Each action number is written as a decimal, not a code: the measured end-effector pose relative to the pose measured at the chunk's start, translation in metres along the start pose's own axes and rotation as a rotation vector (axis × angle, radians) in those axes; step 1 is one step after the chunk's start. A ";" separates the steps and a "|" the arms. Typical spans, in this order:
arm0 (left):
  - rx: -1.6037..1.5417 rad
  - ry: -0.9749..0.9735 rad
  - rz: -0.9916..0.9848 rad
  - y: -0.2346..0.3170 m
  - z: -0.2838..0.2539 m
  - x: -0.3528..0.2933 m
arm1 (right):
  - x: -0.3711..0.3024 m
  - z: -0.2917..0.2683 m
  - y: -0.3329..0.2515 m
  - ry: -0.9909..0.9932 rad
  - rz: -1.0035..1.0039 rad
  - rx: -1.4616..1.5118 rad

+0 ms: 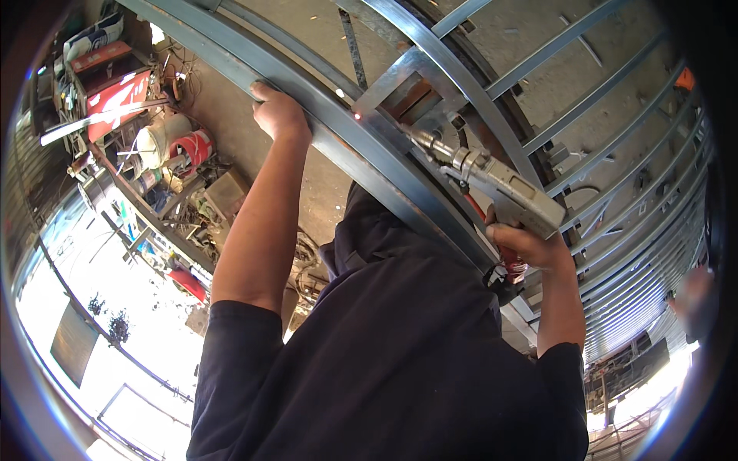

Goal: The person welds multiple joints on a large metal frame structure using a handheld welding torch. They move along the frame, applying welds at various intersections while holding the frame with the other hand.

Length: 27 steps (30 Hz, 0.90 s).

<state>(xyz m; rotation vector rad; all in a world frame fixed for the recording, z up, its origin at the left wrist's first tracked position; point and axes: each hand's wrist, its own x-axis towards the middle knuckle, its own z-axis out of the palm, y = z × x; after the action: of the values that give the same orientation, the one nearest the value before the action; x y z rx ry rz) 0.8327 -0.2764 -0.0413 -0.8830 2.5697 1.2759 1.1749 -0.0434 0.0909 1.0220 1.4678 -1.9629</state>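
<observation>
My right hand (526, 244) is closed around the grip of a silver handheld laser welding gun (511, 192). The gun's nozzle (427, 140) points up and left, toward a joint in the metalwork. At that joint glows a small red dot (357, 117), where a flat metal plate with a square opening (388, 81) meets a long grey steel beam (338, 115). Farther left along the beam, my left hand (278, 114) grips its near edge, with some fingers hidden. A red part shows below the gun, partly covered by my right hand.
Curved metal bars (573, 46) fan out on the right, forming a large frame. A cluttered bench with a red panel (119, 104), white buckets (165, 138) and tools stands at left. Coiled cables (307, 261) lie on the floor. Another person (694, 303) is at the far right edge.
</observation>
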 end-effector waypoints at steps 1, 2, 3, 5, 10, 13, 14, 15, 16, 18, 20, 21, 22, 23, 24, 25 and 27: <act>0.003 0.005 -0.004 0.000 0.001 0.001 | -0.001 -0.003 0.002 -0.027 -0.007 -0.028; 0.006 0.010 -0.007 0.000 0.001 0.002 | -0.001 -0.004 0.008 -0.044 -0.012 -0.031; 0.009 0.015 -0.010 -0.001 0.001 0.003 | 0.002 -0.004 0.018 -0.061 -0.017 -0.035; -0.001 0.011 -0.016 -0.001 0.002 0.003 | 0.003 -0.002 0.026 -0.085 0.015 -0.032; 0.057 0.038 -0.007 -0.004 0.002 0.007 | 0.012 0.001 0.028 -0.092 0.078 -0.040; 0.053 0.031 0.015 -0.003 0.002 0.004 | 0.012 -0.002 0.033 -0.095 0.047 -0.054; 0.056 0.033 0.010 -0.003 0.003 0.004 | 0.012 -0.004 0.036 -0.102 0.047 -0.047; 0.059 0.036 0.006 -0.002 0.003 0.004 | 0.011 -0.005 0.038 -0.109 0.046 -0.041; 0.061 0.039 0.002 -0.002 0.003 0.004 | 0.011 -0.004 0.041 -0.088 0.031 -0.041; 0.071 0.037 0.016 -0.003 0.002 0.005 | 0.011 -0.003 0.044 -0.049 -0.006 -0.039; 0.074 0.034 0.016 -0.001 0.002 0.003 | 0.011 -0.001 0.042 -0.044 0.016 -0.034; 0.072 0.031 0.009 0.000 0.002 0.001 | 0.011 -0.001 0.041 -0.041 0.027 -0.031; 0.070 0.028 0.002 0.002 0.002 -0.001 | 0.012 0.000 0.040 -0.039 0.015 -0.029; 0.064 0.027 0.002 0.002 0.002 -0.001 | 0.012 0.001 0.040 -0.040 0.002 -0.027; 0.058 0.026 0.003 0.002 0.002 0.000 | 0.012 0.002 0.040 -0.040 -0.010 -0.025; 0.052 0.025 0.003 0.001 0.002 0.000 | 0.012 0.003 0.042 -0.037 -0.006 -0.010; 0.071 0.030 0.007 -0.001 0.002 0.003 | 0.011 0.006 0.045 -0.035 -0.003 0.016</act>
<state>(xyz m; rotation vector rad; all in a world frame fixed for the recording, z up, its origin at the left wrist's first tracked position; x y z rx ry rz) 0.8301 -0.2765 -0.0448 -0.8869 2.6250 1.1743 1.2005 -0.0620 0.0561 0.9878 1.4384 -1.9875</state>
